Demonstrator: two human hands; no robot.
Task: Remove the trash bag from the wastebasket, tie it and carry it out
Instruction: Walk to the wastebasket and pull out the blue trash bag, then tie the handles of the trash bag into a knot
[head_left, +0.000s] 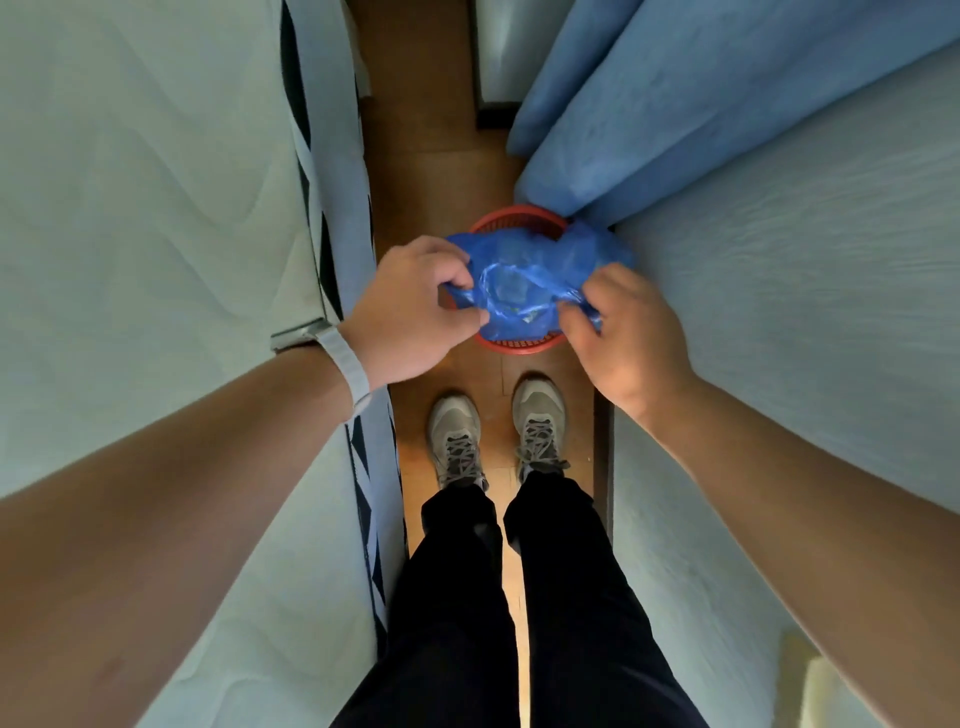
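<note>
Here the thin, crinkled blue plastic trash bag (524, 280) stretches left to right across the mouth of the round red plastic wastebasket (519, 221), its long axis running from one hand to the other. The film is glossy and semi-translucent, gathered into folds, with a loose opening facing up at the middle; small pale scraps show faintly through it near the near edge. The bag sits in and over the basket, covering most of the rim, so that only the far arc and a strip of the near arc of the slotted red wall show.

The left hand (410, 312) is clenched on the bag's left end, thumb and fingers pinching a bunched fold. The right hand (623, 332) grips the right end likewise, fingers curled into the plastic. A pale grey band (345, 364) circles the left wrist.

The basket stands on a warm brown wooden floor (431, 171) in a narrow aisle, just beyond a pair of grey laced sneakers (457, 441) below black trousers (519, 597). A pale, softly wrinkled mattress (145, 208) lies to the left, edged by a dark-and-light patterned strip. To the right lies another pale sheet (805, 312), and a soft blue blanket (675, 104) hangs off it at the far right, touching the basket's far rim.
</note>
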